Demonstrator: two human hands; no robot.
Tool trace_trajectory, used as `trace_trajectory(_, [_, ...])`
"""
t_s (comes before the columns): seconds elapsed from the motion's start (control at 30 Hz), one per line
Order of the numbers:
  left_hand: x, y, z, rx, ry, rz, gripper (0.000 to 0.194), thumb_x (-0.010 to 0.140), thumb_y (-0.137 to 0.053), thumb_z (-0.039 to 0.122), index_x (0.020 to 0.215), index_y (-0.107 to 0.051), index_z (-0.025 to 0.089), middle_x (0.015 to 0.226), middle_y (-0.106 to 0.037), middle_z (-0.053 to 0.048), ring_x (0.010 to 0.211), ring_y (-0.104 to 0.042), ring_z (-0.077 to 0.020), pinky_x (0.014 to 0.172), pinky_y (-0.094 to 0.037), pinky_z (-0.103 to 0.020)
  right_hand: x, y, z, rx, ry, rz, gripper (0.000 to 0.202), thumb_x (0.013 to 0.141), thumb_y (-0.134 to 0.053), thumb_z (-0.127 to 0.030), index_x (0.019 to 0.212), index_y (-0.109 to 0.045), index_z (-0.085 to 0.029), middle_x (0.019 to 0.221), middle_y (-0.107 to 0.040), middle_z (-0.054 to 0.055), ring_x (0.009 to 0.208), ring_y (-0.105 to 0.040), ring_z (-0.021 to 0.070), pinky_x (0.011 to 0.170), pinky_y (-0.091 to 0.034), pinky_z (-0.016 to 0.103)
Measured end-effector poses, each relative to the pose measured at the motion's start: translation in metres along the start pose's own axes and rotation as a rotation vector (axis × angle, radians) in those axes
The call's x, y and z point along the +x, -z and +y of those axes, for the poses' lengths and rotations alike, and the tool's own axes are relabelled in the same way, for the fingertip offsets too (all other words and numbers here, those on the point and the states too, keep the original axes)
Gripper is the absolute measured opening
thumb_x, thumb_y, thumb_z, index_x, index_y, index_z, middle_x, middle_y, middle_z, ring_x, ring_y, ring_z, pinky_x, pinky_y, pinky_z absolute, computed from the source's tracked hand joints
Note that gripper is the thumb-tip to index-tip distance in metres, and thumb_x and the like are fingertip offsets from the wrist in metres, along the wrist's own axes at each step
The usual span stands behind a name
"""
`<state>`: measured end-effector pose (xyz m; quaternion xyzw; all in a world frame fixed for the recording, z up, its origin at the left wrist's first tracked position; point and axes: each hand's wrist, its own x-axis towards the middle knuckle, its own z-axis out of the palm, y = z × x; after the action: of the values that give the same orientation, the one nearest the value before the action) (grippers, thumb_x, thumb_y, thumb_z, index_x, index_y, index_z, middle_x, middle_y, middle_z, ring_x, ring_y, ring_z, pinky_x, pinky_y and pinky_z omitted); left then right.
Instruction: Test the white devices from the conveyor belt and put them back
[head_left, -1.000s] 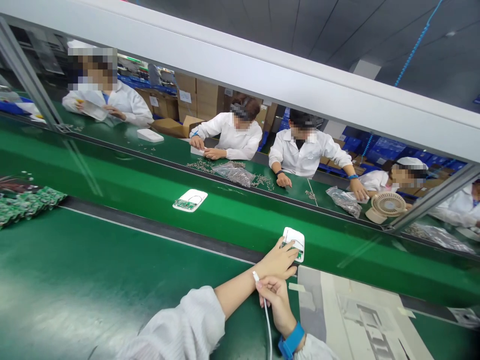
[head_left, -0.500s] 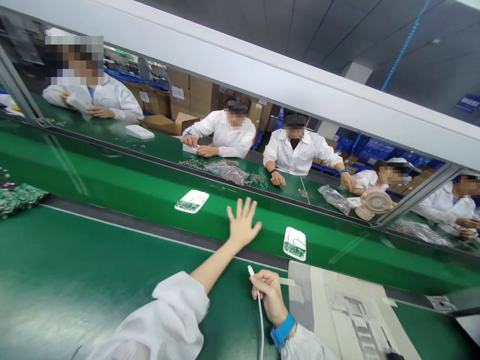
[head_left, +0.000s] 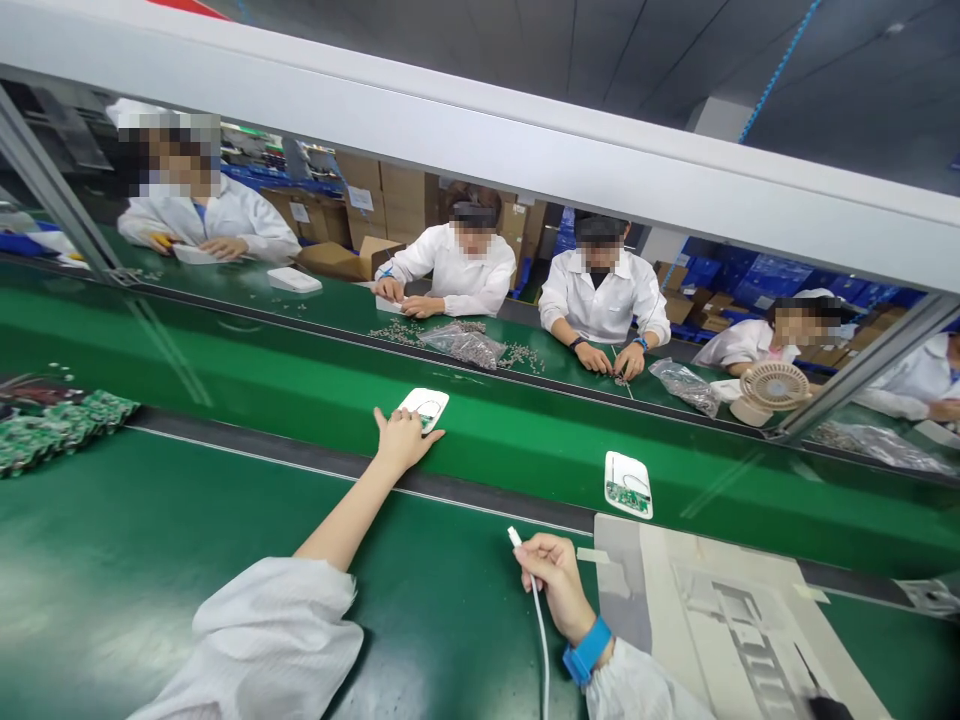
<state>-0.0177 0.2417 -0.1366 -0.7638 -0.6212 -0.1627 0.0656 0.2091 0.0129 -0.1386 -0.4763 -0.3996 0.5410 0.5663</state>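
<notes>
Here, over the belt (head_left: 517,440): left hand (head_left: 403,437), not right hand (head_left: 551,572)

Fingers spread, the left, nearer, is covering the near end of a case (head_left: 430,404) there, long axis slanting away rightward; the right is gripping a cable (head_left: 541,630).

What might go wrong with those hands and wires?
The left hand reaches over the near edge of the left white casing, so a finger might snag the thin dark wire there. The right hand grips the white cable near its tip, and the rest trails toward the person, so it could catch on something and get tugged.
</notes>
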Motion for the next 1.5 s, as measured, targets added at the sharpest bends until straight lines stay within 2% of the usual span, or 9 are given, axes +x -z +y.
trace_trajectory(0.17, [0.011,-0.003,0.003,-0.073,-0.03,-0.052,0.04,0.078,-0.05,0.045,0.086,-0.062,0.008,0.087,-0.062,-0.02,0.09,-0.057,-0.0331,0.084,-0.038,-0.04,0.0,-0.001,0.001,-0.019,-0.006,0.012,0.024,0.064,-0.072,-0.034,0.057,-0.061,-0.013,0.034,-0.052,-0.003,0.029,-0.033,0.0046,0.035,-0.021,0.019])
trace_trajectory(0.47, [0.006,0.01,-0.006,-0.286,0.136,0.025,0.039,0.09,-0.027,0.038,0.104,-0.049,0.01,0.083,-0.063,-0.016,0.083,-0.06,-0.0327,0.073,-0.042,-0.038,0.0,0.001,0.007,-0.015,0.006,-0.005,0.023,0.067,-0.07,-0.032,0.058,-0.06,-0.014,0.036,-0.046,-0.006,0.034,-0.035,0.0058,0.039,-0.024,0.021])
trace_trajectory(0.67, [0.008,0.016,-0.016,-0.577,0.263,0.046,0.028,0.081,-0.053,0.032,0.101,-0.048,0.013,0.085,-0.063,-0.015,0.089,-0.059,-0.0341,0.076,-0.042,-0.039,0.0,0.002,0.007,-0.04,0.02,-0.005,0.021,0.068,-0.07,-0.032,0.061,-0.061,-0.014,0.037,-0.047,-0.005,0.035,-0.035,0.0058,0.039,-0.022,0.021])
trace_trajectory(0.8, [-0.003,0.019,0.008,-0.896,0.355,0.026,0.026,0.08,-0.053,0.021,0.103,-0.049,0.01,0.099,-0.062,-0.017,0.095,-0.059,-0.0302,0.078,-0.046,-0.039,0.0,0.001,0.008,-0.071,0.025,0.006,0.024,0.07,-0.068,-0.036,0.064,-0.062,-0.013,0.037,-0.048,-0.005,0.034,-0.034,0.0054,0.038,-0.022,0.021])
trace_trajectory(0.93, [-0.049,0.023,0.063,-1.289,0.317,-0.129,0.034,0.08,-0.056,0.019,0.112,-0.049,0.009,0.104,-0.063,-0.015,0.088,-0.063,-0.0221,0.073,-0.052,-0.033,0.0,0.0,0.009,-0.106,0.035,0.047,0.027,0.071,-0.066,-0.039,0.07,-0.065,-0.012,0.04,-0.048,-0.004,0.035,-0.033,0.0054,0.038,-0.024,0.02])
trace_trajectory(1.03, [-0.096,0.026,0.099,-1.898,0.319,-0.524,0.04,0.074,-0.066,0.022,0.109,-0.054,0.01,0.108,-0.062,-0.016,0.092,-0.062,-0.0246,0.078,-0.052,-0.037,-0.001,0.0,0.009,-0.119,0.065,0.093,0.027,0.071,-0.066,-0.04,0.071,-0.065,-0.013,0.042,-0.047,-0.004,0.037,-0.037,0.0069,0.039,-0.027,0.021])
trace_trajectory(1.1, [-0.119,0.029,0.112,-2.115,0.354,-0.704,0.043,0.071,-0.07,0.023,0.11,-0.055,0.01,0.108,-0.062,-0.016,0.093,-0.062,-0.0247,0.082,-0.051,-0.037,-0.001,0.001,0.01,-0.128,0.095,0.102,0.026,0.071,-0.066,-0.039,0.066,-0.064,-0.014,0.04,-0.045,-0.005,0.037,-0.037,0.0077,0.039,-0.028,0.022])
trace_trajectory(1.2, [-0.132,0.032,0.116,-2.167,0.394,-0.74,0.042,0.072,-0.07,0.022,0.11,-0.056,0.011,0.108,-0.062,-0.015,0.092,-0.062,-0.0232,0.084,-0.05,-0.035,0.0,0.002,0.011,-0.126,0.091,0.112,0.027,0.07,-0.067,-0.039,0.06,-0.063,-0.014,0.037,-0.041,-0.006,0.035,-0.035,0.0073,0.038,-0.027,0.022])
trace_trajectory(1.5, [-0.128,0.033,0.112,-2.111,0.352,-0.733,0.042,0.072,-0.069,0.024,0.11,-0.056,0.011,0.11,-0.061,-0.016,0.094,-0.061,-0.0251,0.083,-0.05,-0.037,-0.001,0.001,0.007,-0.179,0.091,0.113,0.026,0.069,-0.068,-0.038,0.06,-0.064,-0.014,0.038,-0.041,-0.006,0.034,-0.036,0.0066,0.037,-0.025,0.021])
